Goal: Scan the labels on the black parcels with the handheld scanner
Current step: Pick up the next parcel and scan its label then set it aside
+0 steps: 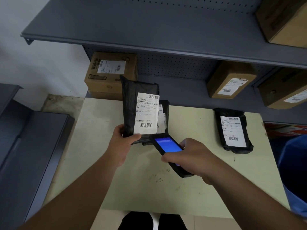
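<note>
My left hand (123,141) grips the lower edge of a black parcel (131,100), holding it upright so its white label (147,113) faces me. My right hand (191,156) holds the black handheld scanner (167,145), whose blue screen is lit and whose top end sits just below the label's lower barcode. Behind the raised parcel lies a second black parcel (164,113), mostly hidden. A third black parcel (234,130) lies flat on the pale yellow table (99,146) at the right, label up.
Grey metal shelving (149,30) stands behind the table, with cardboard boxes (109,75) on its lower shelf and another box (230,80) to the right. A blue bin (294,176) is at the right edge. A dark grey unit (25,146) stands at the left.
</note>
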The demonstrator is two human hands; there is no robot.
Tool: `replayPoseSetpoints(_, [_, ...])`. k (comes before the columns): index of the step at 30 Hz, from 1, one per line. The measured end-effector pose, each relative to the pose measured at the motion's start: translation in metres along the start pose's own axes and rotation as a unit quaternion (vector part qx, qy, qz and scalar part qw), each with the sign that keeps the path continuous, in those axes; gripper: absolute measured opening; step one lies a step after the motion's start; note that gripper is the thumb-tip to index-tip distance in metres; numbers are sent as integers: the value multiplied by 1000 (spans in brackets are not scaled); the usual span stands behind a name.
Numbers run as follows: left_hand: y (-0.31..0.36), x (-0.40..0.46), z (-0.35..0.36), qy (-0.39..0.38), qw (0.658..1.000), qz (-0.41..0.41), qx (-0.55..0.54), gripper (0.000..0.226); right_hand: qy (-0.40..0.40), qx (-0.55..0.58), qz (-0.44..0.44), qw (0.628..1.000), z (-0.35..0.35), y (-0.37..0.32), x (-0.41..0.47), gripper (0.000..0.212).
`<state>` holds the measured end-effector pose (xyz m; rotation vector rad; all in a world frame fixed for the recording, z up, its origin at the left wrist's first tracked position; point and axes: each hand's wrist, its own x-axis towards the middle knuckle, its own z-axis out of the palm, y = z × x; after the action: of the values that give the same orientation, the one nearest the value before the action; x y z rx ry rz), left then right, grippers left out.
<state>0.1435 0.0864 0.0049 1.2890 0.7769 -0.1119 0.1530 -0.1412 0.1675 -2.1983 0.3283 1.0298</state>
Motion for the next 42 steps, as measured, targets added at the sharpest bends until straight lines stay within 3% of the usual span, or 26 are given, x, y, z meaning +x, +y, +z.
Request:
replayPoseSetpoints(18, [-2,-3,72,-32,998,-46,-16,42,13,58,17,998,-41,41,4,45])
replayPoseSetpoints(33, [-41,-17,188,-77,992,-95,11,40,48,137,67,987,-103,120,3,43])
replayPoseSetpoints(42, [-81,-9,230,-40,989,-125,65,35,46,162,86,982,-130,164,8,43])
